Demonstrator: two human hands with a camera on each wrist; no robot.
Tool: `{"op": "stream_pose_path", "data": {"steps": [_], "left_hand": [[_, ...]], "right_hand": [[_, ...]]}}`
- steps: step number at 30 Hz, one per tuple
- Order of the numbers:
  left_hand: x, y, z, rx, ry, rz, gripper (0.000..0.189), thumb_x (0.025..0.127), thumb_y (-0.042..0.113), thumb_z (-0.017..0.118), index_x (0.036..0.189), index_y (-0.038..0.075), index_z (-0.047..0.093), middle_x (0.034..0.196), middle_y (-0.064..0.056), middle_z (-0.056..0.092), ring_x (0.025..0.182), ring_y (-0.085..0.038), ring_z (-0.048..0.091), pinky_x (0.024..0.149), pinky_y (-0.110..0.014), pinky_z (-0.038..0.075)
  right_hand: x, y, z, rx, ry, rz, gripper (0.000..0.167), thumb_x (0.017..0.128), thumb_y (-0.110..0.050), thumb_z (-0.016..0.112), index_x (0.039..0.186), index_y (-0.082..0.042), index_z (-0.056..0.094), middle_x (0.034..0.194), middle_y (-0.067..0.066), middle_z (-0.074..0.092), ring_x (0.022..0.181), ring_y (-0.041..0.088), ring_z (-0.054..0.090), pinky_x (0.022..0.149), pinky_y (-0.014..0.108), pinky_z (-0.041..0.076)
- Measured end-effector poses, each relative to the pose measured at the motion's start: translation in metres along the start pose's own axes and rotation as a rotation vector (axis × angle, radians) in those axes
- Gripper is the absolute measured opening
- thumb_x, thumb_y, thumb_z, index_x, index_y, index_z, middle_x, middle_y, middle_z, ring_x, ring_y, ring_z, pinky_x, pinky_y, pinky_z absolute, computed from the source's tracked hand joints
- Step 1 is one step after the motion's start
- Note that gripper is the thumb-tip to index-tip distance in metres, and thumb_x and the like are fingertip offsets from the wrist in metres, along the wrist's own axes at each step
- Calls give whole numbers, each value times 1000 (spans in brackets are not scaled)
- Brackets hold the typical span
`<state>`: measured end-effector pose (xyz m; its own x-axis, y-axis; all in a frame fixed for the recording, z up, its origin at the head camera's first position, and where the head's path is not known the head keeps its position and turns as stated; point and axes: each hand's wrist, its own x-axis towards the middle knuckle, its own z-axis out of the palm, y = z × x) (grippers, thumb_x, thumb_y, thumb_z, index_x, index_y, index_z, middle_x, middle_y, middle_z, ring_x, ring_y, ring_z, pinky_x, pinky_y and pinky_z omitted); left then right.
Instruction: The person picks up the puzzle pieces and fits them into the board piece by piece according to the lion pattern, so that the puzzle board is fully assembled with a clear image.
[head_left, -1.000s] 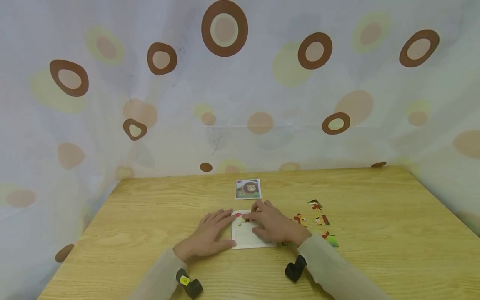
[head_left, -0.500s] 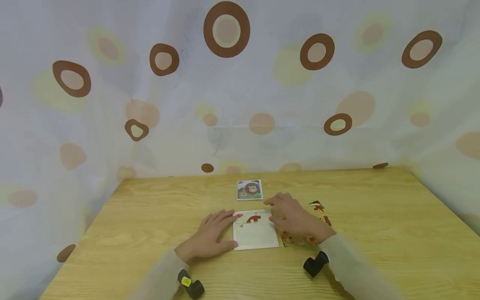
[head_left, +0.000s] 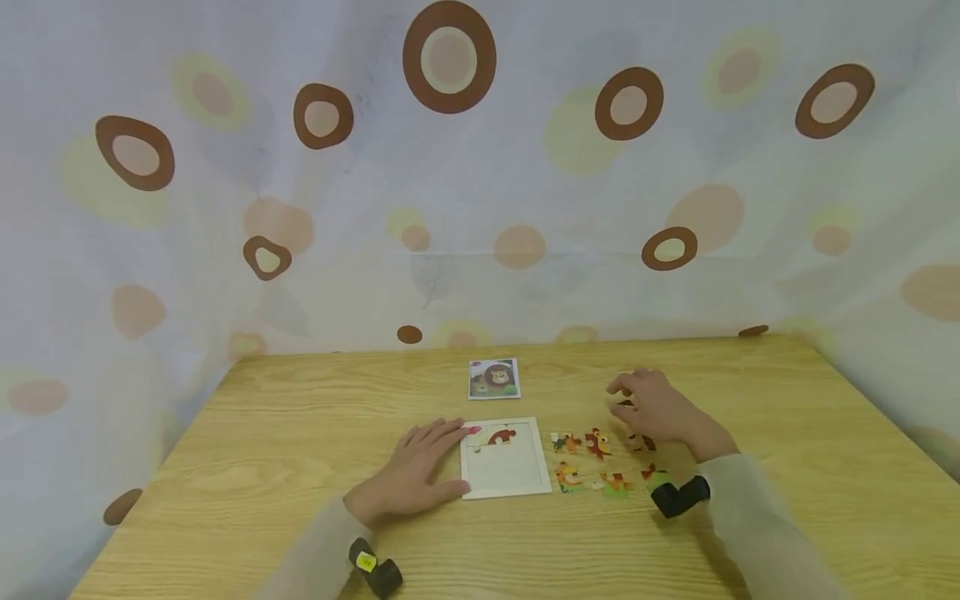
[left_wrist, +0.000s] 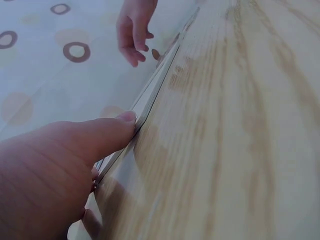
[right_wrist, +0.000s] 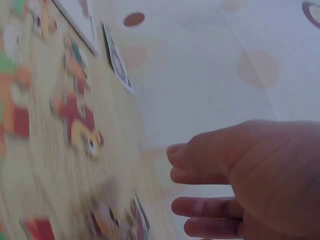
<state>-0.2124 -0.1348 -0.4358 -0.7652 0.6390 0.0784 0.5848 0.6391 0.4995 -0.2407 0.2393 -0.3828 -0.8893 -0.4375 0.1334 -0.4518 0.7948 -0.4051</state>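
Note:
A white puzzle tray (head_left: 510, 475) lies flat on the table, with a few joined jigsaw pieces (head_left: 504, 436) along its top left. My left hand (head_left: 412, 473) rests against the tray's left side, fingers spread; in the left wrist view its thumb (left_wrist: 112, 135) touches the tray edge. Over the far right of the loose pieces hovers my right hand (head_left: 663, 410), partly covering a dark piece. Its fingers (right_wrist: 207, 206) hold nothing and look apart from the pieces in the right wrist view. An owl-like piece (head_left: 597, 442) lies between tray and right hand.
Several other loose pieces (head_left: 617, 483) lie in rough rows right of the tray. Behind the tray is a lion picture card (head_left: 493, 379). A patterned curtain (head_left: 517, 292) hangs along the table's back edge.
My right hand has left the tray and moved right to above the far loose pieces, uncovering the brown-red piece in the tray. My left hand stays at the tray's side.

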Motion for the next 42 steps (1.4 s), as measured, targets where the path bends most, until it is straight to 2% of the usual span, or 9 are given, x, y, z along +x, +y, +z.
{"op": "stream_pose_path", "data": {"steps": [5,9,12,22,26,35,42], "left_hand": [[0,-2,-1,6,11,-4,72,93,43,58,149,6,33,157,-14,28,145,-40,19,113,-66,9],[0,-3,-1,-6,15,10,67,93,42,58,148,10,37,157,-13,28,145,-41,18,112,-67,8],[0,-3,-2,-12,14,17,63,94,42,57,146,11,41,157,-14,28,145,-41,18,112,-68,7],[0,1,-1,-6,-6,16,63,94,40,57,147,9,40,157,-14,28,145,-41,18,112,-68,9],[-1,0,0,9,-4,18,66,94,40,56,148,7,37,157,-14,28,145,-42,18,112,-68,9],[1,-1,1,16,2,17,66,94,42,56,148,9,37,157,-13,27,145,-41,18,111,-68,9],[0,-1,1,10,0,8,67,94,42,57,148,8,37,157,-13,28,145,-41,18,112,-68,9]], "right_hand": [[-4,18,-4,-29,-62,54,27,91,-17,64,109,4,62,98,19,60,89,34,56,75,50,50],[-4,26,-4,-52,-96,47,27,88,-18,67,103,4,64,93,15,63,84,30,58,74,47,51],[-4,29,-4,-60,-96,48,27,86,-18,69,100,5,65,91,13,65,82,27,59,74,45,52],[-5,33,4,15,-73,125,35,86,-14,69,108,12,59,88,13,61,73,18,52,71,43,51],[-4,35,7,30,-65,149,31,87,-11,67,106,12,60,86,14,61,72,19,52,68,40,50],[-3,34,6,81,-62,153,19,84,-8,64,96,7,61,89,15,64,76,22,58,70,40,51],[0,31,5,95,-84,144,19,85,-8,61,98,6,58,89,14,63,79,23,59,72,43,52]]}}
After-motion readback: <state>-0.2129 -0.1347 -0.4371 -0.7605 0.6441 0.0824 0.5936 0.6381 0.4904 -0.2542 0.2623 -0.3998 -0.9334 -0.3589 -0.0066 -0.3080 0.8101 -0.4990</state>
